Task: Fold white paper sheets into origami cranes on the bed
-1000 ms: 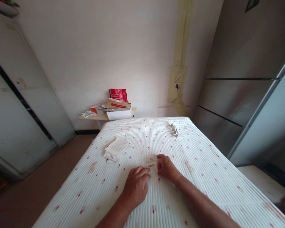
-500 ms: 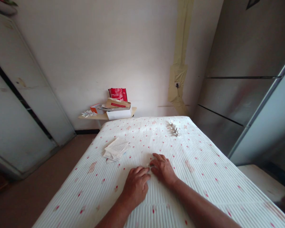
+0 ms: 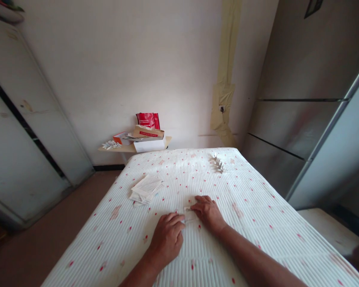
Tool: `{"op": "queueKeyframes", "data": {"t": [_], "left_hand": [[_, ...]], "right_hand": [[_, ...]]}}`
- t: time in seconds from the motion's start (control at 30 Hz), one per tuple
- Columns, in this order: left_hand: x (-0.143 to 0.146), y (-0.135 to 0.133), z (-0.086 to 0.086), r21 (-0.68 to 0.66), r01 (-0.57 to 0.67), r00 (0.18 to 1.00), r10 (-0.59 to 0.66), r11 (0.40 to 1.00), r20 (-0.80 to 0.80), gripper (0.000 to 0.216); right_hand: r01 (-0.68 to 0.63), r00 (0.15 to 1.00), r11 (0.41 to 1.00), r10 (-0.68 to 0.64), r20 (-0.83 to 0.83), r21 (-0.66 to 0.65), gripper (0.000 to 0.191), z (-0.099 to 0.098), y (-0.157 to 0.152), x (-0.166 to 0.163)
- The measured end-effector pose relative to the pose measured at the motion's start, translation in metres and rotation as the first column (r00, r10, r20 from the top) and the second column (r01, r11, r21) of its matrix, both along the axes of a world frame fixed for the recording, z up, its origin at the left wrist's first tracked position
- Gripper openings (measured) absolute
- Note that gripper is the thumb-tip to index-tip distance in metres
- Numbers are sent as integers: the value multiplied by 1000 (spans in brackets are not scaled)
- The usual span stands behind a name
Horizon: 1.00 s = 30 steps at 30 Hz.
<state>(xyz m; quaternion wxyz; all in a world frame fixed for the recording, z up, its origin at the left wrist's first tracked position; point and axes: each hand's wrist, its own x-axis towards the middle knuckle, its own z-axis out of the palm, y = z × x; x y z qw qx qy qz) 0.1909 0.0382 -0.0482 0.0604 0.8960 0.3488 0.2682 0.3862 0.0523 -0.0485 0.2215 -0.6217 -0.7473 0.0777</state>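
A small whitish piece of paper [image 3: 190, 215] lies on the quilted bed cover [image 3: 227, 247] between my two hands. My left hand [image 3: 169, 235] is at its left edge, with thumb and fingertips close together there. My right hand [image 3: 210, 213] grips its upper right side with bent fingers; a thin dark line shows by the fingertips, too small to make out. Farther off to the left rests a loose stack of printed paper sheets [image 3: 146, 189]. Toward the far right edge stands a row of small folded grey-white pieces [image 3: 217, 163].
Beyond the bed, a small table [image 3: 125, 148] against the wall holds a white box [image 3: 149, 145], a red bag [image 3: 148, 120] and a pile of small white pieces [image 3: 110, 145]. Grey cabinets [image 3: 24, 119] stand left, a large fridge [image 3: 287, 119] right. Yellow tape covers a wall socket [image 3: 221, 108].
My hands have moved slightly apart, the left one leftward and the right one rightward. More of the small paper now shows between them.
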Motion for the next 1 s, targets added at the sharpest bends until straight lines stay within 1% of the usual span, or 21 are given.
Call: {"op": "queueKeyframes", "data": {"t": [0.13,0.23,0.3,0.37,0.5,0.57,0.63,0.7,0.77,0.9,1.0], "left_hand": [[4,16,2,-58,-80,989,86,995,122,24],[10,34,1,-121,-76,984,94,990,149,22],[14,42,-1,-134,-110,985,126,985,114,18],[15,44,-3,-133,-145,987,154,980,55,18],[14,40,-7,-118,-277,961,274,954,-45,34],[14,38,-8,-127,-343,939,334,931,-86,40],[14,38,-9,-139,-378,924,364,915,-117,45],[14,39,-11,-146,-387,919,370,910,-136,48],[14,40,-12,-149,-382,921,363,912,-142,52],[13,41,-12,-176,-372,925,348,911,-151,59],[14,40,-11,-205,-386,920,359,899,-160,61]], "right_hand": [[0,1000,1000,0,-4,-19,22,1,0,-1],[2,1000,1000,-2,-12,-12,23,0,-1,0],[5,1000,1000,-5,-18,-6,24,-2,-1,0],[7,1000,1000,-7,-28,-1,25,-2,0,0],[-6,999,1000,5,-49,-25,22,4,5,0],[-47,997,998,44,-59,-37,17,8,11,-1],[-143,987,989,141,-76,-24,18,11,19,-2],[-248,965,969,246,-90,-15,23,12,28,-5],[-320,944,947,316,-94,-26,26,10,36,-7],[-390,919,920,387,-73,-42,29,5,47,-10],[-392,918,919,389,-79,-40,26,1,53,-11]]}}
